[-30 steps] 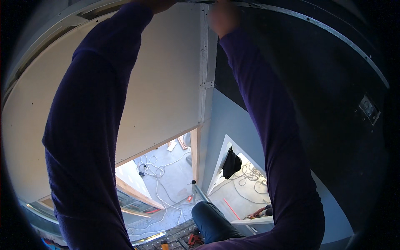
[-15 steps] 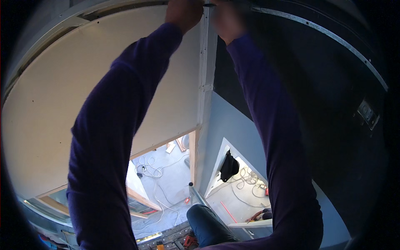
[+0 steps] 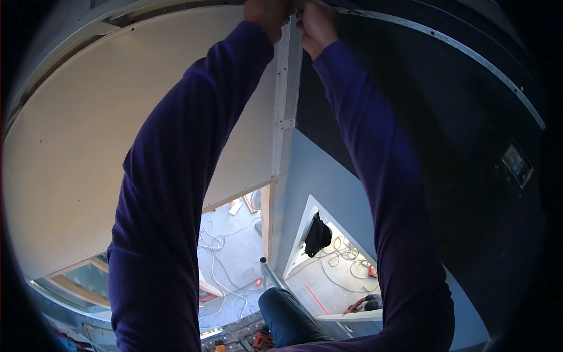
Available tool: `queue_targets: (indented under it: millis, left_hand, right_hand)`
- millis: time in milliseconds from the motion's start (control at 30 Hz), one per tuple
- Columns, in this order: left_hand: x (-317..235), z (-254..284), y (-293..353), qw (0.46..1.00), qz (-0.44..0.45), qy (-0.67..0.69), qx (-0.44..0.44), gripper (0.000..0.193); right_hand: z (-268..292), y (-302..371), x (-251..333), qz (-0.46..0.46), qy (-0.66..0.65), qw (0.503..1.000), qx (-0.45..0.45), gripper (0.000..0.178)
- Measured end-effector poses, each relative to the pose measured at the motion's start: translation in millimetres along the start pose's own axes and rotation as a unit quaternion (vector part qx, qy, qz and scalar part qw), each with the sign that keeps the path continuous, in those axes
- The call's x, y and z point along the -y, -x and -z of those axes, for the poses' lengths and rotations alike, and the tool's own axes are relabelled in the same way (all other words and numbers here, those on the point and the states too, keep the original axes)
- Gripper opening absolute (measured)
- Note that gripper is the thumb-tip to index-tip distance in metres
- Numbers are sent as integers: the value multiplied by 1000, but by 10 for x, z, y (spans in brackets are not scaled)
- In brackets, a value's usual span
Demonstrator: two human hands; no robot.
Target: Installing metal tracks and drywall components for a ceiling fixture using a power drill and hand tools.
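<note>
Both arms in purple sleeves reach up to the top of a corner where a pale wall panel meets a dark wall panel. My left hand is closed, its fingers curled at the upper edge of the picture. Close against its fingertips is my right hand, also closed, with the fingers pinched together. What they pinch, if anything, is too hidden to name. Just below them runs a light vertical corner strip with screw heads. A metal ceiling track curves off to the right.
My knee in dark trousers shows below, beside a metal pole. Red-and-black tools lie on a studded platform. Through openings, cables trail over the floor far down. A black cloth-like item hangs in the right opening.
My right hand, blurred before, is now sharper and steadier beside the left. Both hands have come slightly lower in the picture. My left arm has shifted a little to the right.
</note>
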State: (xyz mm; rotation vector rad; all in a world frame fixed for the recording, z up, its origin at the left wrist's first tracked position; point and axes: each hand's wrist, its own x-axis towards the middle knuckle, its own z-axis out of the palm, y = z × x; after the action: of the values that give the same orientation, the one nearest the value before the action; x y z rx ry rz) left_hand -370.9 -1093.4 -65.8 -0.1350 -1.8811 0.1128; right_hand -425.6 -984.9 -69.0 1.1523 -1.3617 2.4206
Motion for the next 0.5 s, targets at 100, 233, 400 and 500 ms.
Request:
queue_targets:
  millis: [100,233,400,500]
  left_hand:
    - [-46,64,13,989,62,117,58,27]
    - [-26,69,22,977,115,165,68,28]
    - [32,-101,-52,885,228,404,44,10]
    - [-44,-93,-60,696,344,630,-13,14]
  right_hand:
    - [5,-46,-86,5,-19,1000,18,16]
    - [-44,11,-110,28,-63,997,45,15]
    - [-49,-19,-159,64,-63,996,-4,14]
    - [-67,22,-123,48,-56,997,-18,13]
